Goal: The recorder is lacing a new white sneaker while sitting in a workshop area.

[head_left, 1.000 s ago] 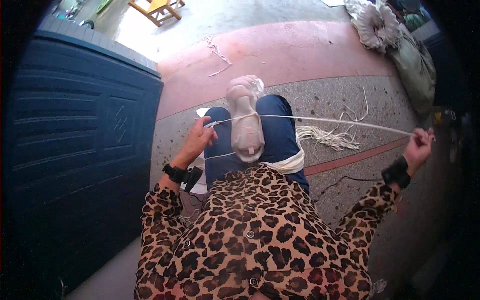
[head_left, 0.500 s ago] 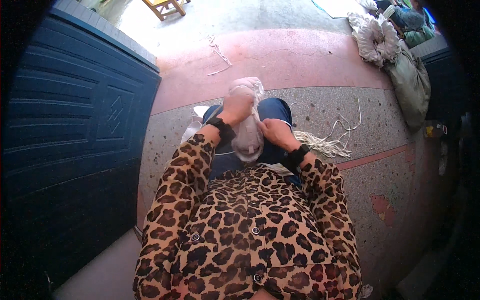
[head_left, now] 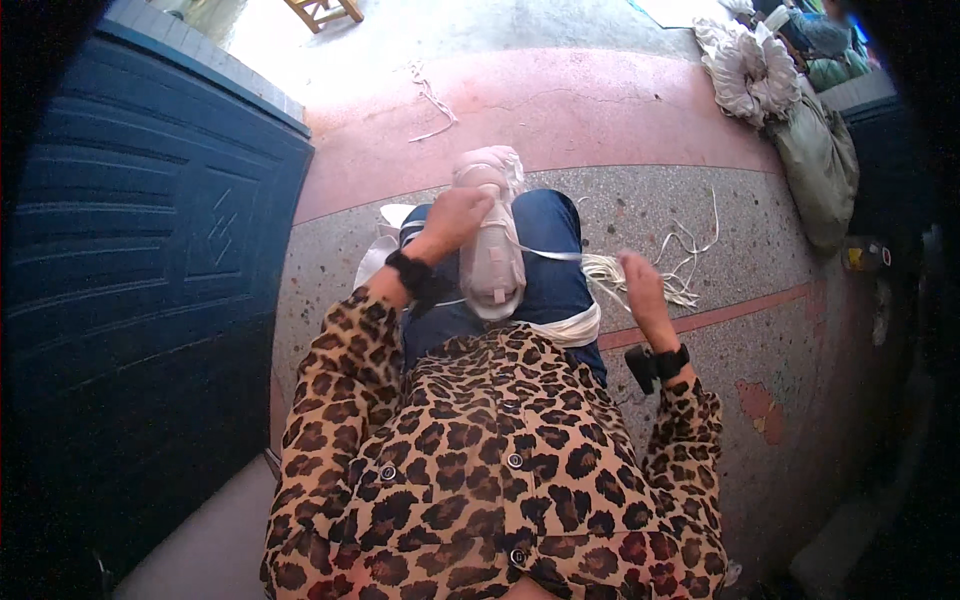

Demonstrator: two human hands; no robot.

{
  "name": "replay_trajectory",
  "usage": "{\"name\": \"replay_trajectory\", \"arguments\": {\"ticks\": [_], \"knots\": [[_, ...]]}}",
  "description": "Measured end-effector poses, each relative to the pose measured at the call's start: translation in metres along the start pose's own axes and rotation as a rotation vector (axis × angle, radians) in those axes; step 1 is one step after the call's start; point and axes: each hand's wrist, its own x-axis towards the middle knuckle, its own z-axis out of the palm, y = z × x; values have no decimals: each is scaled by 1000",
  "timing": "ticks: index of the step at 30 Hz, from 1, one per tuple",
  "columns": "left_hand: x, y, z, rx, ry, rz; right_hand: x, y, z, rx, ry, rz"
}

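Across my lap lies a pale pinkish-white shoe [head_left: 492, 262], its rounded end with a small tab towards me and a puffy, crumpled end away from me. My left hand [head_left: 461, 216] is closed at the left of its middle, fingers bent over a white lace there. From the shoe a flat white lace [head_left: 549, 255] runs taut to the right, across my thigh. My right hand [head_left: 643, 285], slightly blurred, holds the lace's far end in closed fingers, well apart from the shoe. A white bundle [head_left: 570, 328] lies over my right thigh.
Loose white laces [head_left: 655, 280] are heaped on the speckled floor at my right, and more laces [head_left: 433, 105] lie farther ahead. A dark blue panelled door [head_left: 150, 230] stands at left. Stuffed sacks [head_left: 818, 165] rest at far right, and a wooden stool [head_left: 325, 12] is at the top.
My right hand has moved away from the shoe to the right, drawing the white lace out straight. My left hand has shifted slightly left and down, still at the shoe.
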Motion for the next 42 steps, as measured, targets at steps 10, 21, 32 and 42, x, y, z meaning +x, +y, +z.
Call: {"name": "replay_trajectory", "arguments": {"ticks": [10,21,32,42], "knots": [[-71,-11,-8,11,145,-7,102,-106,128,-218,-383,-471],[-49,-12,6,379,187,88,111,-94,143,-83,-349,-198],[-42,0,5,422,195,76,112,-77,133,653,-259,239],[-52,0,0,275,13,-14,89,-101,153,-71,-290,-246]]}}
